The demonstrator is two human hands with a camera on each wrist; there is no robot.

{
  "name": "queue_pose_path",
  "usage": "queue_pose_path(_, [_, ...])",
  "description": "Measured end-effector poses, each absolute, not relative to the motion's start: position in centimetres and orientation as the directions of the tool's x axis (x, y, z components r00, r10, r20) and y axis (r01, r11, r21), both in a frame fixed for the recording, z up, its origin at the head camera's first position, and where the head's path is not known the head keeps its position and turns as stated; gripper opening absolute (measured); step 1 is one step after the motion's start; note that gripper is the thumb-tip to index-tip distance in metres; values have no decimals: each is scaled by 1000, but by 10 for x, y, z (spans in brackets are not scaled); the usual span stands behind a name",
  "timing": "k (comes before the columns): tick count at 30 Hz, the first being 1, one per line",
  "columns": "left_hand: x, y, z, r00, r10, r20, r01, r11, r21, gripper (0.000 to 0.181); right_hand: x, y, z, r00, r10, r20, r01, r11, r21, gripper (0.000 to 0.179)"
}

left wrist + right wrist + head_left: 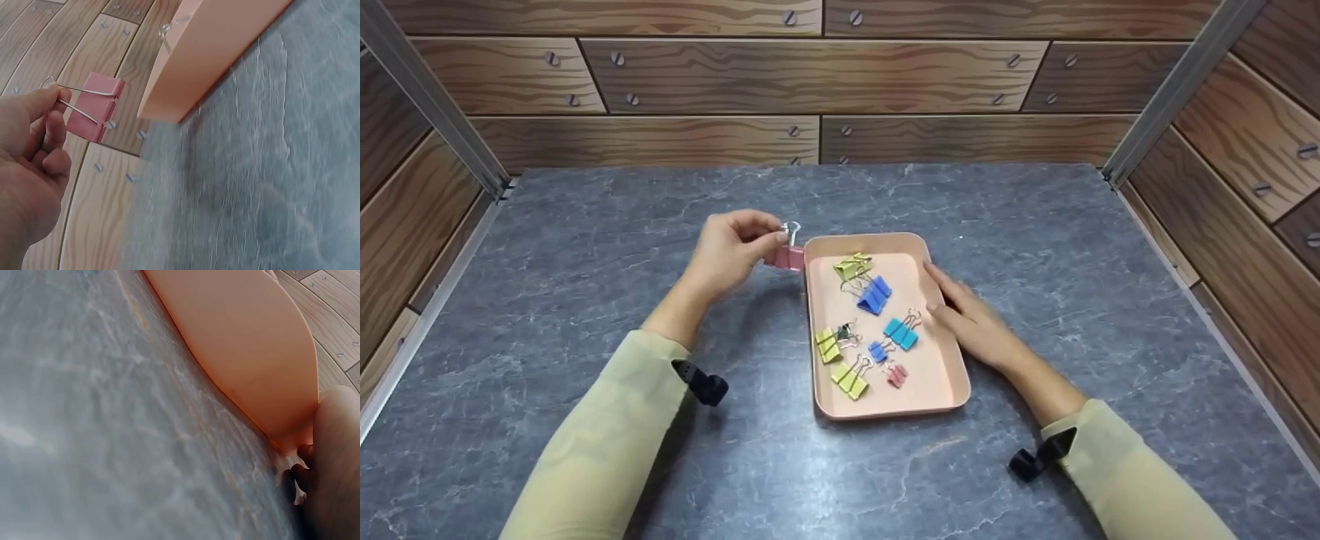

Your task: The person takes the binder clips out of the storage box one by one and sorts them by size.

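Note:
Thumb and fingers of my left hand [731, 247] pinch a large pink binder clip [93, 107] by its silver wire handles. The clip's body hangs down just outside the far left corner of a shallow peach tray [926, 390]. My right hand [975, 326] holds the tray at its right side, thumb over the rim and fingers along the outer wall. Inside lie several binder clips: a yellow-green one [851, 268] at the far end, a blue one [875, 295], a turquoise one [901, 334], a small blue one [878, 351] and a small pink one [895, 375].
Two more yellow-green clips [850, 382] lie along the tray's left side, one beside a small dark green clip [844, 331]. The tray stands on a grey marbled tabletop [585, 300]. Wood-patterned panels [810, 75] enclose the back and sides, with metal posts [1181, 90] at the corners.

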State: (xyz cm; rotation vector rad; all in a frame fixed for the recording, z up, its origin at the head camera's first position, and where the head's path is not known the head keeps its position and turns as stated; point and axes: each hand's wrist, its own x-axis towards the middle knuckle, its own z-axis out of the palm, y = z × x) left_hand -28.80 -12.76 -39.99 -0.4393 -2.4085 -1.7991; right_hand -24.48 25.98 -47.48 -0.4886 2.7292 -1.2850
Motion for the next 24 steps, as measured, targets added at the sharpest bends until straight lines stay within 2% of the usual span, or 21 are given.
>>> queue_pose_path(7, [-296, -142, -405, -961, 95, 259, 276, 315, 908, 10, -245, 260, -475, -940, -334, 74, -265, 571, -777, 64])
queue_pose_path(24, [-307, -152, -435, -983, -29, 183, 169, 269, 948, 8, -245, 261, -475, -941, -330, 72, -265, 589, -763, 64])
